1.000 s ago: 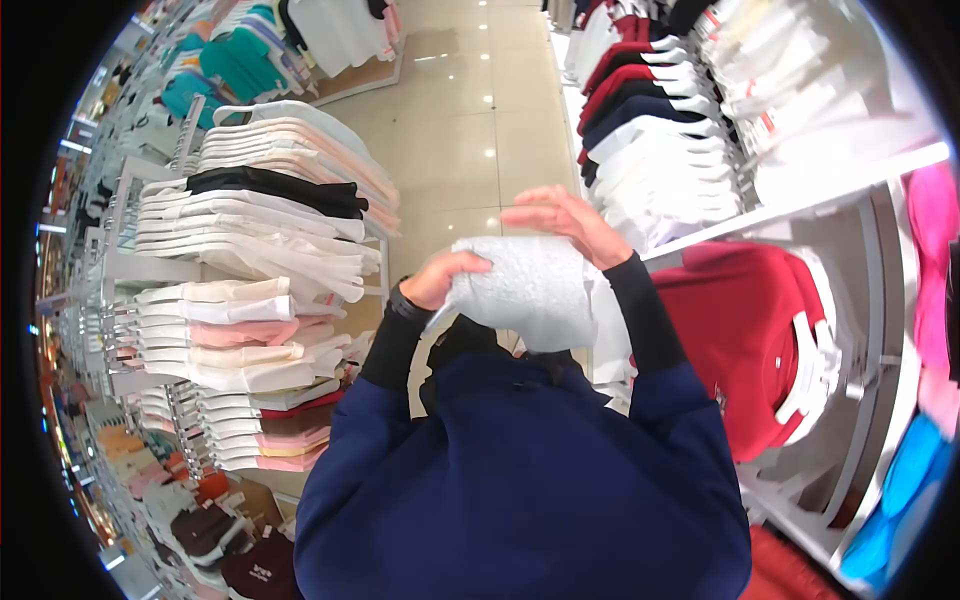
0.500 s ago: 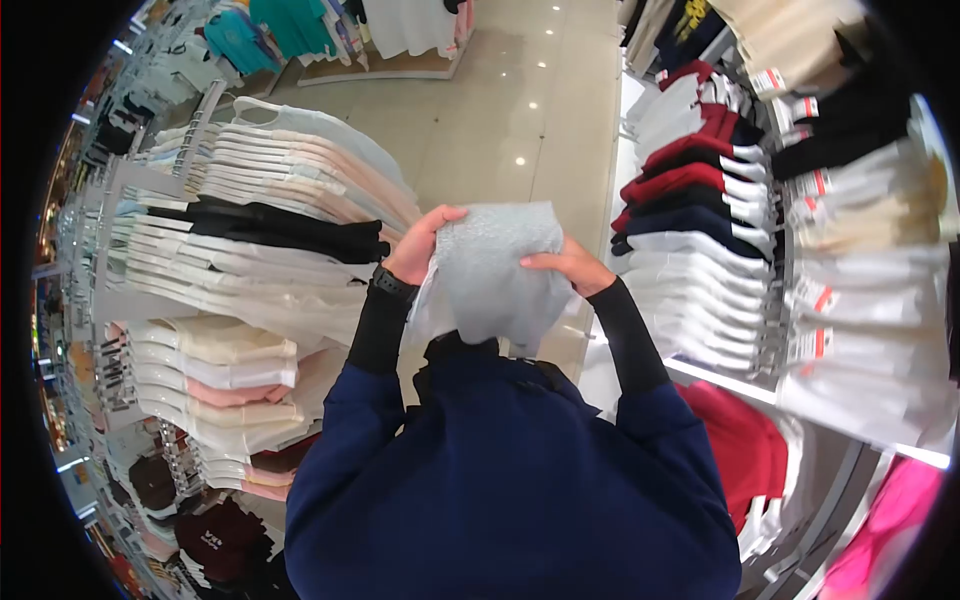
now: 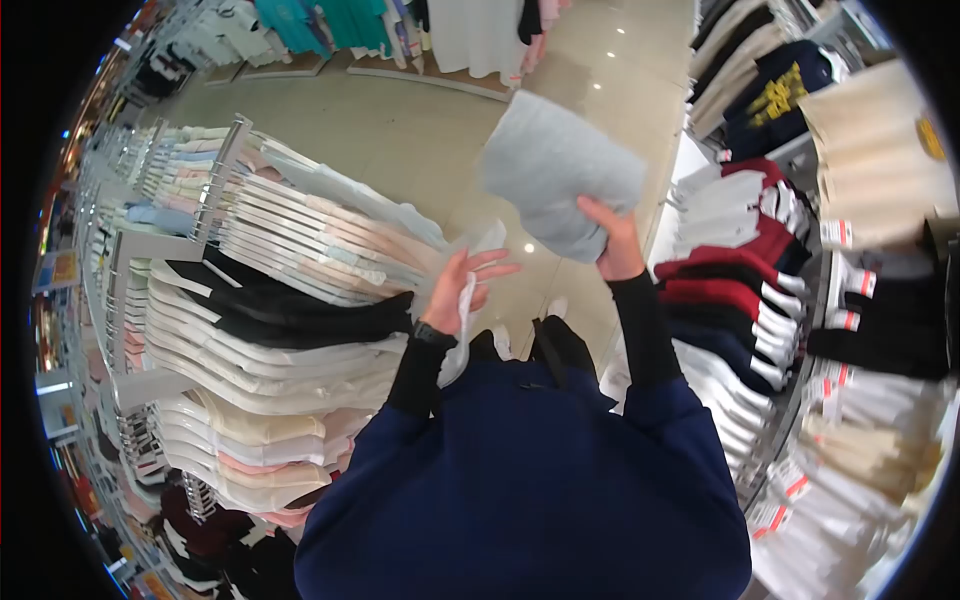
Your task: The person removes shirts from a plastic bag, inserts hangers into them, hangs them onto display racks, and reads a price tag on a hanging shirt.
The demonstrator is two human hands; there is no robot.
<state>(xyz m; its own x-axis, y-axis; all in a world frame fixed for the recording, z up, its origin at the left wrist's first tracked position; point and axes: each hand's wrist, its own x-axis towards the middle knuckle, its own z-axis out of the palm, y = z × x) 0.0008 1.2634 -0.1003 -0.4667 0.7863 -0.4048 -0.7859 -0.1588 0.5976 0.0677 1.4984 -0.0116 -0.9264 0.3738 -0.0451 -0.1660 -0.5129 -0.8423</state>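
Half a second earlier both hands held the grey folded fabric (image 3: 560, 170); now it has moved forward and to the right, with only the right hand (image 3: 620, 245) on it. That hand's grip is pinching the near right part of the fabric, thumb on the upper face and the other fingers hidden beneath. It is held in the air above the tiled floor (image 3: 430, 135), well apart from the left hand (image 3: 458, 298). On that side the fingers are fanned apart, and a translucent whitish film (image 3: 487, 240) runs past the palm and hangs below the wrist; whether the grip pinches it, or whether the film is a bag with something in it, I cannot tell.

To the left, a metal rack (image 3: 222, 180) carries hangers packed with pale garments (image 3: 330, 240), and a black garment (image 3: 310, 315) among them reaches close to the left wrist. Along the right side hang maroon garments (image 3: 710, 295), with white garments (image 3: 705, 375) nearer the body and price tags (image 3: 836, 234) farther out. Beyond the fabric, a low platform (image 3: 440, 80) stands beneath teal clothes (image 3: 357, 25), and the aisle between the racks is narrow around both arms
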